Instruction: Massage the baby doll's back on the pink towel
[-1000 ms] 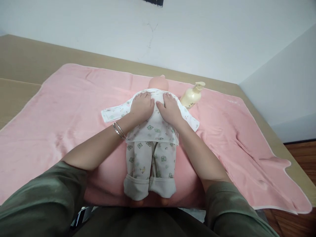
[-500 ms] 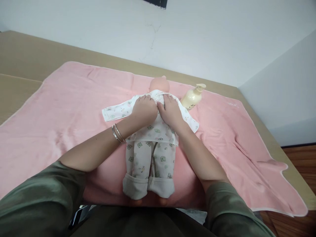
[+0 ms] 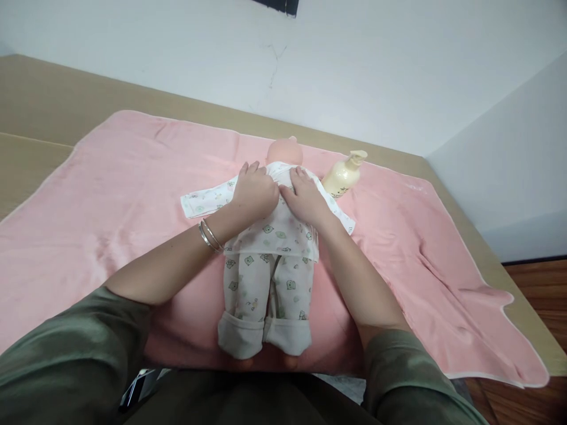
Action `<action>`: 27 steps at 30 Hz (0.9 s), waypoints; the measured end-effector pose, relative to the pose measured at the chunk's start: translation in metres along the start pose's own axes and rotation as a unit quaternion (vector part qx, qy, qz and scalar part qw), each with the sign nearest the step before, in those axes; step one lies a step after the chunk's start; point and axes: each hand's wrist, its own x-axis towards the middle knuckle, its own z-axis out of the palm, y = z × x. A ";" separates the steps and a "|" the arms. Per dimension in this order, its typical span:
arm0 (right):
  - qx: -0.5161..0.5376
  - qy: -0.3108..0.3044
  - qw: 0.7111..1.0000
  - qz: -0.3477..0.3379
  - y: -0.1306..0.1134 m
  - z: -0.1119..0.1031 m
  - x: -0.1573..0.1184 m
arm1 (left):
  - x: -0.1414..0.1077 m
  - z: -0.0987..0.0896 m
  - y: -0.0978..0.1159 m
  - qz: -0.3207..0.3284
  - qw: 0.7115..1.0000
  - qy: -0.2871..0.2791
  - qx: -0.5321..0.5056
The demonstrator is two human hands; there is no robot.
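A baby doll [image 3: 284,152] lies on its back on a pink blanket, its feet towards me. It has on a white printed shirt [image 3: 279,233] and matching trousers [image 3: 290,289] with turned-up cuffs. My left hand [image 3: 256,192] is at the upper chest of the shirt, thumb and forefinger closed on the cloth at the middle, the other fingers raised. Beside it, my right hand [image 3: 305,198] is on the shirt front too, with its thumb towards the left hand and its fingertips at the cloth near the neckline. My hands partly hide the fastening.
A cream pump bottle [image 3: 343,176] stands just right of the doll's shoulder. The pink blanket [image 3: 133,177] covers much of the wooden table [image 3: 48,79]. A white wall [image 3: 354,71] rises behind the table's far edge.
The fingers of my left hand have lifted and spread a little, and the creases at the shirt's neckline have smoothed. My right hand stays nearly in place.
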 end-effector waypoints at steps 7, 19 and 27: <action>-0.059 0.041 0.996 0.048 -0.004 0.003 -0.004 | -0.003 -0.005 0.007 0.007 0.999 -0.032 0.009; -0.019 0.066 0.997 -0.046 -0.020 0.022 -0.012 | 0.016 0.009 -0.018 -0.033 0.998 -0.019 -0.059; 0.003 0.050 0.998 0.029 0.008 0.009 0.010 | -0.006 -0.002 0.011 0.007 1.000 0.006 -0.010</action>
